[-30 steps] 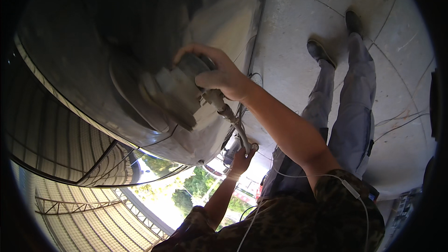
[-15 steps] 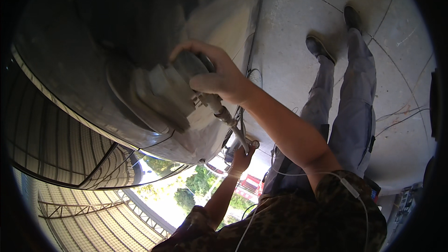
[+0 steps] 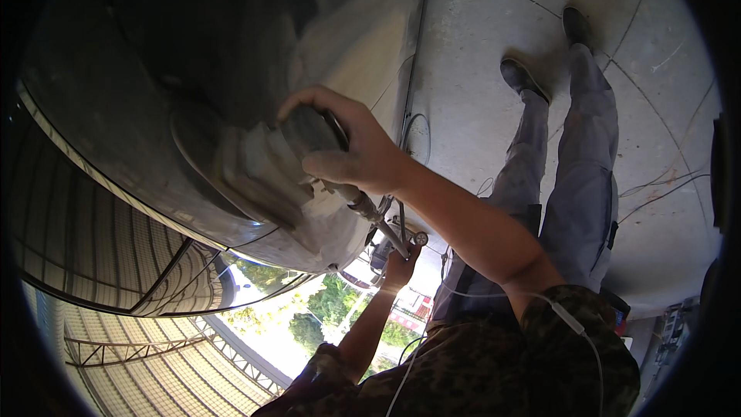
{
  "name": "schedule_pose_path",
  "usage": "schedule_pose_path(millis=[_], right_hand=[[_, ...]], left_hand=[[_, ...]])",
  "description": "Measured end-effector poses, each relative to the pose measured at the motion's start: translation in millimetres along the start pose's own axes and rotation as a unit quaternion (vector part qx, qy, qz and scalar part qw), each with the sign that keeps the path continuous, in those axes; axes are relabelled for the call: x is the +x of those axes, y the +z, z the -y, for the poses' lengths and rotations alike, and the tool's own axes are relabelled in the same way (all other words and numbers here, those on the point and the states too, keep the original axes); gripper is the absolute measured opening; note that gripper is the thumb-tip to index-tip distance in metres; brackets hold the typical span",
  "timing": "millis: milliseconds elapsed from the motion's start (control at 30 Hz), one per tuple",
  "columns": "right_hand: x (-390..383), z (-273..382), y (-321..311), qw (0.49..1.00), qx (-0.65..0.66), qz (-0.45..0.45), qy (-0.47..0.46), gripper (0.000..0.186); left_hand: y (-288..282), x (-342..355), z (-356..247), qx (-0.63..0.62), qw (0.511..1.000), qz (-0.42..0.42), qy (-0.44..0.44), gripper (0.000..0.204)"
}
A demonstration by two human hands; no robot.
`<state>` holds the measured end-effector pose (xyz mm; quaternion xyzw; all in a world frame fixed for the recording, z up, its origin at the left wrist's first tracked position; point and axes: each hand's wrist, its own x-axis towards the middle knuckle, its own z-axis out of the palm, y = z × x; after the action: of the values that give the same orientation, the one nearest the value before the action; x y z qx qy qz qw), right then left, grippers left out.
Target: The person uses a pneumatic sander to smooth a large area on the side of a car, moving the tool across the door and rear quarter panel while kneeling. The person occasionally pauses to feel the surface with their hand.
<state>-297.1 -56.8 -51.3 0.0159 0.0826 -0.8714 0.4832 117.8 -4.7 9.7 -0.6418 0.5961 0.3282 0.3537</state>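
My right hand (image 3: 359, 147) is closed over the rounded dark top of an air sander (image 3: 303, 133), its pad side against the curved car body panel (image 3: 255, 174). Dull, scuffed grey patches show on the panel around the tool. From the sander's near end a fitting and a pale hose (image 3: 390, 238) run down toward my body. My left hand (image 3: 400, 265) is wrapped round that hose, a forearm's length from the tool. The sander's pad is largely hidden.
A car window (image 3: 108, 239) curves along the left, reflecting the roof. On the right, the concrete floor (image 3: 478, 23) carries thin dark cables (image 3: 656, 197). A small wheel (image 3: 421, 239) shows beside my left hand. A white cord (image 3: 571, 316) crosses my right sleeve.
My right hand and the sander have slid slightly down the picture along the panel, and the hose has tilted with them. My left hand keeps its hold in nearly the same place.
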Motion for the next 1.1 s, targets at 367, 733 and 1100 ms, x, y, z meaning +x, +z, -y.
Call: schedule_pose_path(millis=[367, 733, 1100], right_hand=[[5, 12, -1, 0.999, -0.025, -0.001, -0.021, 0.054], [10, 8, 0, 0.992, -0.068, 0.01, -0.101, 0.047], [43, 56, -3, 0.985, -0.146, 0.085, -0.041, 0.052]], left_hand=[[4, 9, 0, -0.056, 0.997, -0.014, 0.042, 0.032], [17, 3, -1, -0.059, 0.997, -0.036, 0.029, 0.036], [34, 27, -102, 0.019, 0.994, 0.004, 0.103, 0.038]])
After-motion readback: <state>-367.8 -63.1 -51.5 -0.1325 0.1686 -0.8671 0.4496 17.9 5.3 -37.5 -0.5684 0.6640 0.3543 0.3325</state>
